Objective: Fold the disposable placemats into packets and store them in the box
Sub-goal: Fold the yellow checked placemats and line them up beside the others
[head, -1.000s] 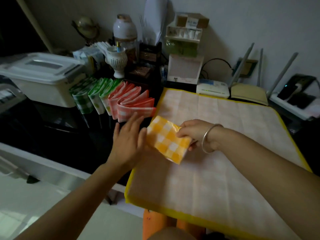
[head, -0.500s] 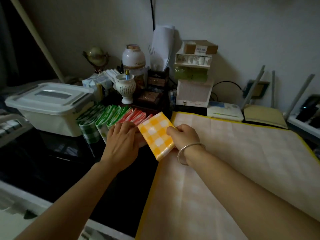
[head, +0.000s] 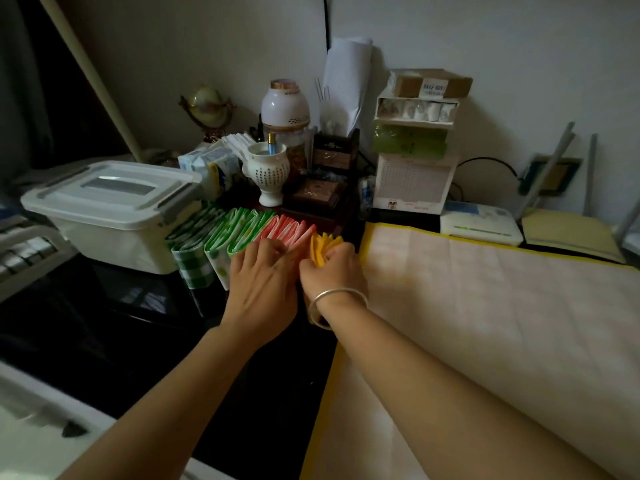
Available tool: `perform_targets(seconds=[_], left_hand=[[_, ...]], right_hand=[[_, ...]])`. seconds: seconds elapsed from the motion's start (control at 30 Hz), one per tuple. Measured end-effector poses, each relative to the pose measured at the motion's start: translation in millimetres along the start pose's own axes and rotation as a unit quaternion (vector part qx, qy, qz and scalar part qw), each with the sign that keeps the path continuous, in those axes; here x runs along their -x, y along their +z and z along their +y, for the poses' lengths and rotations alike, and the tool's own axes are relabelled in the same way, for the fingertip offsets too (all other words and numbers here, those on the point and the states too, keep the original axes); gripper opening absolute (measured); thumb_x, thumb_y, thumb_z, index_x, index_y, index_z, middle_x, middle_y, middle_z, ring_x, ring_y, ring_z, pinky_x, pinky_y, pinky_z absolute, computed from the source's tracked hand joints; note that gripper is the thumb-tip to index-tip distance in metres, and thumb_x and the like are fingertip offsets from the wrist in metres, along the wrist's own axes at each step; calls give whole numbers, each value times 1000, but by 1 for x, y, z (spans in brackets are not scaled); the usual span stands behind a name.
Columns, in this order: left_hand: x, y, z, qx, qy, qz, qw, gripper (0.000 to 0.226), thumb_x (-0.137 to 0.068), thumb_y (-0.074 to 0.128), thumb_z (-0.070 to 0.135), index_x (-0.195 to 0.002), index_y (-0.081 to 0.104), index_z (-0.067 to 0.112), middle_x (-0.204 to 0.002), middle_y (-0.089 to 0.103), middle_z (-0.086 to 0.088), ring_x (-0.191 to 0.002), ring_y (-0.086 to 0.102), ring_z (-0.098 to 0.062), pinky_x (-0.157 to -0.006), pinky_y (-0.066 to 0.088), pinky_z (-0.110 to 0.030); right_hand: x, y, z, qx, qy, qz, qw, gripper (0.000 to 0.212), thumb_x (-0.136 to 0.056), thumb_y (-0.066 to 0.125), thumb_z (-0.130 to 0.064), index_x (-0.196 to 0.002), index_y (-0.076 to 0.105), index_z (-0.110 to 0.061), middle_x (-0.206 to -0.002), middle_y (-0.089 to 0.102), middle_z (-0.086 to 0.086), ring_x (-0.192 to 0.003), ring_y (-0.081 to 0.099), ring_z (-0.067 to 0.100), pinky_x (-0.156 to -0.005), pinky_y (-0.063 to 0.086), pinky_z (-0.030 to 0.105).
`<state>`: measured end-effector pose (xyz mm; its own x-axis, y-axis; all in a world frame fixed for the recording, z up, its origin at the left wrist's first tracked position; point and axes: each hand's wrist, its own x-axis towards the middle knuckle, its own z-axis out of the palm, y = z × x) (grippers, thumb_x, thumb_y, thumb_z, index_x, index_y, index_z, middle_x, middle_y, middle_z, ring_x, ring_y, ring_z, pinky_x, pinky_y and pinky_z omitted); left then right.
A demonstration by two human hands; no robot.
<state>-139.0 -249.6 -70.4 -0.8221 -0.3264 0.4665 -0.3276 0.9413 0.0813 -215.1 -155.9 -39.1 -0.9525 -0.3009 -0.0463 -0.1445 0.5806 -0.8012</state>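
Half a second earlier the yellow packet (head: 323, 245) was still in the air, face up between the hands; here it stood on edge at the right end of the row, tucked against the red packets (head: 291, 232). The right hand (head: 332, 268), silver bracelet (head: 337, 296) on its wrist, had its fingers curled round that yellow packet, gripping it from the near side. The left hand (head: 263, 282) lay just beside it, fingers bent over the tops of the red packets; the fingertips were hidden, so grip or mere press, I could not tell.

Left of the red ones stood the green packets (head: 221, 233), the last of them touching the white box (head: 104, 216), whose lid was on. The whole row sat on the dark tabletop (head: 104, 323). Crowding in behind it were a white cup (head: 270, 171) and a dark wooden stand (head: 332, 174). To the right lay a spread placemat (head: 485, 306) with a yellow edge, and a white router (head: 481, 225) at its far side.
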Motion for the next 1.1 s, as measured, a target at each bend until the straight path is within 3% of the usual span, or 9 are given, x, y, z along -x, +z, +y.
perform_targets(seconds=[0.13, 0.23, 0.37, 0.53, 0.67, 0.83, 0.93, 1.0, 1.1], left_hand=[[2, -6, -5, 61, 1, -3, 998, 56, -82, 34, 42, -125, 61, 19, -122, 59, -4, -111, 48, -26, -90, 30, -37], [1, -10, -12, 156, -24, 12, 987, 49, -87, 49, 29, -134, 49, 15, -123, 65, -1, -113, 56, -26, -89, 36, -36], [-3, -13, -18, 178, -34, 29, 983, 49, -87, 61, 9, -134, 47, 17, -121, 68, 4, -111, 62, -24, -86, 48, -38], [-9, -17, -16, 168, -24, 40, 985, 46, -85, 63, 2, -128, 54, 12, -102, 74, 2, -97, 66, -23, -75, 55, -42], [-13, -21, -22, 131, -41, 26, 990, 34, -84, 64, 4, -117, 60, 11, -99, 72, -8, -90, 68, -27, -74, 57, -43], [-4, -21, -15, 72, -13, 37, 997, 32, -90, 42, 25, -109, 65, 12, -78, 68, -6, -78, 61, -29, -66, 47, -36], [6, -18, -11, 35, 29, 4, 999, 38, -89, 41, 24, -119, 62, 13, -111, 70, -6, -105, 60, -30, -89, 46, -44], [15, -14, -12, 4, 48, -20, 999, 48, -86, 45, 19, -132, 55, 13, -140, 54, -9, -129, 47, -31, -105, 40, -50], [26, -13, -11, -13, 57, -36, 998, 60, -83, 39, 19, -142, 45, 14, -153, 38, -10, -143, 30, -31, -115, 28, -52]], right_hand=[[1, 19, 7, -88, -7, -84, 993, 47, -83, 63, -39, -119, 40, -19, -129, 41, 4, -112, 52, 25, -94, 44, 34], [4, 21, 17, -199, -9, -157, 967, 60, -83, 66, -37, -133, 35, -23, -135, 36, 1, -112, 51, 20, -94, 44, 32], [2, 26, 33, -179, -63, -150, 970, 59, -85, 69, -34, -133, 35, -27, -137, 35, 0, -122, 45, 17, -97, 39, 26], [-9, 28, 29, -211, -68, -191, 956, 76, -89, 65, -13, -146, 15, -22, -143, 37, 2, -120, 42, 10, -83, 34, 8], [-19, 37, 26, -123, -120, -217, 961, 78, -89, 64, -17, -148, 14, -24, -147, 37, 3, -128, 44, 19, -106, 38, 32], [-20, 41, 31, -123, -125, -234, 956, 78, -90, 62, -26, -150, 13, -28, -145, 39, 4, -127, 46, 25, -104, 42, 46], [-25, 42, 33, -187, -86, -249, 946, 75, -91, 59, -14, -150, 15, -30, -147, 37, 3, -131, 41, 24, -108, 38, 46], [-29, 42, 34, -234, -41, -249, 939, 75, -86, 54, 2, -146, 27, -32, -144, 42, 0, -131, 41, 22, -108, 39, 46], [-36, 42, 41, -263, 8, -185, 947, 53, -82, 44, 6, -120, 50, -31, -123, 57, -5, -121, 53, 20, -100, 47, 46]])
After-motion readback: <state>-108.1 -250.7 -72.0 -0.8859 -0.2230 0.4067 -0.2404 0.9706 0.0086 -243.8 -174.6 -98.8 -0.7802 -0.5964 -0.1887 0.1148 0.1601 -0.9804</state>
